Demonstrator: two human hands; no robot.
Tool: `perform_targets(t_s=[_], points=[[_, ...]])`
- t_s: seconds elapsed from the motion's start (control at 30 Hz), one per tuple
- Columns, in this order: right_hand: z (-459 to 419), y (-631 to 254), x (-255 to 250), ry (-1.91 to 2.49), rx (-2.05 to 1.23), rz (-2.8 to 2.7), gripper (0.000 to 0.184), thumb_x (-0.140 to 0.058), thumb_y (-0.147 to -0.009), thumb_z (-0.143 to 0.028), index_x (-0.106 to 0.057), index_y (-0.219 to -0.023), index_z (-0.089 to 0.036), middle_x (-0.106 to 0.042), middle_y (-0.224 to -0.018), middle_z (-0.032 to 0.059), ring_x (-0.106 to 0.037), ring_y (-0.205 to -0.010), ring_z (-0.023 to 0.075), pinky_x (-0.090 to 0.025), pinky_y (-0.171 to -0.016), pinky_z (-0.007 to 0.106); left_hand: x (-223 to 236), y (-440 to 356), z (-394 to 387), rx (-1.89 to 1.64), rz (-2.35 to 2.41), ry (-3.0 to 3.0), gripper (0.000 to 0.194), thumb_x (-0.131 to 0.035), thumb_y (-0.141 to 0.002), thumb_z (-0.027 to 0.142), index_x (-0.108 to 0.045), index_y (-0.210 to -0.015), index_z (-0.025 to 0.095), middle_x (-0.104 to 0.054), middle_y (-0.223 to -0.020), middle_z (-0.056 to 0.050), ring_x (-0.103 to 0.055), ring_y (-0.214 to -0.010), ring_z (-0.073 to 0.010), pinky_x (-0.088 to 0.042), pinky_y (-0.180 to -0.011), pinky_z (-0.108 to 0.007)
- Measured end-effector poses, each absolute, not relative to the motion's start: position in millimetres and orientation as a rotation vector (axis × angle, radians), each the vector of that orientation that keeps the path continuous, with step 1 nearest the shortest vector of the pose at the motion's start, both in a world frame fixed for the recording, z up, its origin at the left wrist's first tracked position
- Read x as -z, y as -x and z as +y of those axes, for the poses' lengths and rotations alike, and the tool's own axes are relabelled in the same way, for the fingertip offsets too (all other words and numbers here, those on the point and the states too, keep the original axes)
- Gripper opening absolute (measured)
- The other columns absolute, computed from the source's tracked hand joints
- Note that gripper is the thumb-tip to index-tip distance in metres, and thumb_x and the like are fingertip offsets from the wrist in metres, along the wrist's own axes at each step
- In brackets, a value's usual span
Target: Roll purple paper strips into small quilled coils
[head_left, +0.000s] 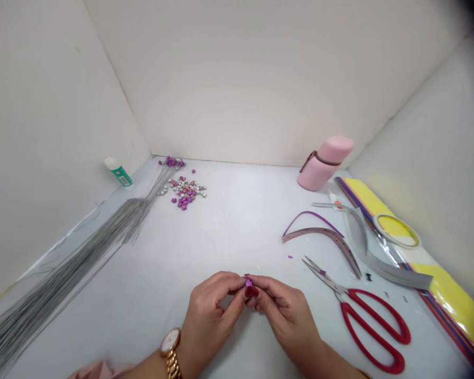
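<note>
One small, shiny purple piece of folded strip [248,283] sits at the lower centre of the frame, gripped by the fingertips of both hands. The left hand [210,302] pinches it between thumb and index finger, and the right hand [287,309] meets it the same way from the other side.

Fingers cover much of it, so uneven pressure could, in my judgement, flatten or crease it, and a slip could send it onto the smooth white tabletop [229,231]. Red-handled steel scissors [340,290] lie at lower right, blade tips slightly parted and pointing to the upper left; a careless sideways sweep of the right hand might knock them or meet an edge. Left of centre, in the upper half, the loose heap of tiny purple, silver and pink star-shaped pieces [186,195] would probably scatter if a sleeve brushed it. The long bundle of thin grey wire-like stems [82,268], running down to the lower left corner, could snag on the left arm.

At upper left, a green-and-white cylindrical stick [119,172] bears a label with print too small to read. On the pink bottle with a brown strap [318,169], upper right, no lettering is legible
</note>
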State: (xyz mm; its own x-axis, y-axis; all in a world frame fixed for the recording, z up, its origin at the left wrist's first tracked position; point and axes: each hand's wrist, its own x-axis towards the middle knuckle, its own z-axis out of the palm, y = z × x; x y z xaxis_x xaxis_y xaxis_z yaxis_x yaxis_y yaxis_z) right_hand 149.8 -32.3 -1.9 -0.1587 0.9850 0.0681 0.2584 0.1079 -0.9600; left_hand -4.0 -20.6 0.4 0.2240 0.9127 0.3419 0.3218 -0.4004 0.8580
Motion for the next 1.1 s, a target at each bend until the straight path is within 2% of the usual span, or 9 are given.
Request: perform_targets(t_s=[0.33, 0.6, 0.83, 1.1], points=[[-33.4, -149.5, -1.6, 1.276, -1.059, -1.658, 0.02, -0.048, -0.082, -0.018, -0.062, -0.096, -0.02, -0.067, -0.076, 0.0027, -0.062, -0.066, 0.014, -0.051, -0.063, 0.022, -1.0, -0.9, -20.9, -1.217, 1.209, -1.829, 0.012, -0.059, -0.068, 0.004, -0.062, -0.07, 0.015, -0.066, -0.069, -0.005, -0.062, -0.063, -0.0139, -0.051, -0.06, -0.023], [-36.0, -145.8, 5.5, 1.248, -0.739, -1.849, 0.029, -0.042, -0.081, -0.011, -0.06, -0.103, -0.02, -0.068, -0.087, 0.0079, -0.063, -0.078, 0.0193, -0.05, -0.07, 0.029, 2.4, -2.0, -21.6, -1.198, 1.244, -1.821, 0.013, -0.056, -0.069, 0.004, -0.062, -0.071, 0.015, -0.066, -0.071, -0.005, -0.062, -0.066, -0.0152, -0.051, -0.063, -0.026], [-33.2, -145.4, 2.2, 1.265, -1.23, -1.4, 0.025, -0.048, -0.083, -0.027, -0.062, -0.102, -0.018, -0.067, -0.07, 0.0044, -0.061, -0.062, 0.0154, -0.052, -0.058, 0.025, 0.0, 2.9, -15.8, -1.123, 1.092, -1.494, 0.008, -0.055, -0.077, 0.012, -0.062, -0.079, 0.014, -0.064, -0.078, -0.006, -0.062, -0.07, -0.0144, -0.052, -0.064, -0.025], [-26.1, -149.5, -0.3, 1.305, -1.37, -1.22, 0.021, -0.059, -0.076, -0.033, -0.068, -0.083, -0.016, -0.064, -0.062, 0.003, -0.057, -0.058, 0.0143, -0.048, -0.056, 0.024, -2.2, 6.7, -13.1, -1.08, 1.037, -1.631, 0.016, -0.053, -0.079, 0.01, -0.067, -0.084, 0.017, -0.065, -0.079, -0.006, -0.061, -0.074, -0.0154, -0.05, -0.067, -0.026]])
